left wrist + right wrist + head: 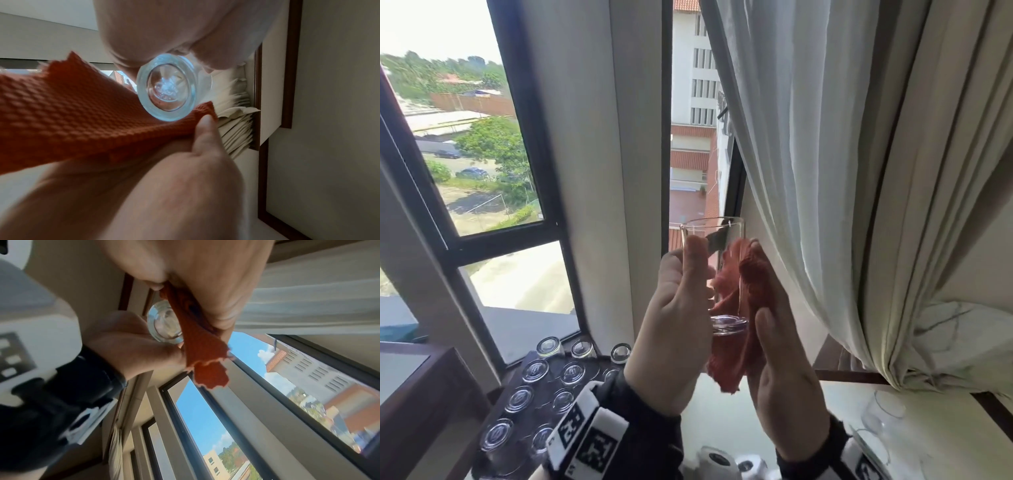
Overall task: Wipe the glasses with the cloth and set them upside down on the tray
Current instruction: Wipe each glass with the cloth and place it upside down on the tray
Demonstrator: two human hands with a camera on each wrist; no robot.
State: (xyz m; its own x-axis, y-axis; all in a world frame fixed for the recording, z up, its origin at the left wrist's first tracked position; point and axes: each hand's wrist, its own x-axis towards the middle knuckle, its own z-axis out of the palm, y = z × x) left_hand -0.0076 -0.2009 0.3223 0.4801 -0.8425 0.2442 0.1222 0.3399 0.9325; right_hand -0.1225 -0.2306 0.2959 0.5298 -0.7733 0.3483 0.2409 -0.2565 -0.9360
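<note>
Done: inverted tumblers (533, 370) filled tray (517, 371), left | left hand (671, 329) gripped upright tumbler (714, 270) | right hand (777, 370) pinched orange cloth (736, 349) against it | unwiped glasses (883, 421) remained near right

Two bare hands, no gloves or rings in sight. Left hand (671, 329) and right hand (784, 383) each banded at the wrist by a dark, nearly black cuff (650, 431). Over the left cuff, a white block (585, 435) printed with square black-and-white coded markers; a like white piece with a black marker (866, 467) at the right wrist, cut off by the frame edge. From the right wrist view, the left band (68, 394) black with white markings, topped by a rounded white housing (30, 331) carrying a dark panel with pale rectangular spots.
</note>
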